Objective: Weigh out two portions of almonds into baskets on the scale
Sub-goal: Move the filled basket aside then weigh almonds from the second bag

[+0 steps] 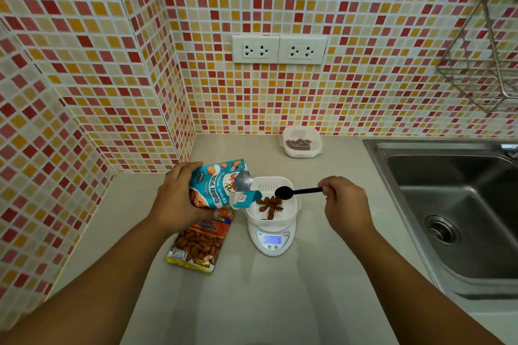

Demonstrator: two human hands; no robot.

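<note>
A white basket (291,206) sits on the white digital scale (272,241), with several almonds (269,204) lying in it. My left hand (173,196) grips an opened blue almond bag (215,185), tilted with its torn mouth over the basket's left rim. My right hand (344,199) pinches the handle of a black spoon (294,192), whose bowl hovers over the basket. A second white basket (301,141) holding almonds stands at the back by the wall. An orange and yellow salted almonds bag (200,241) lies flat to the left of the scale.
A steel sink (454,204) fills the right side of the counter. A wire rack (482,56) hangs on the tiled wall at upper right. Two double sockets (279,49) sit on the wall above the counter. Tiled walls close off the left side.
</note>
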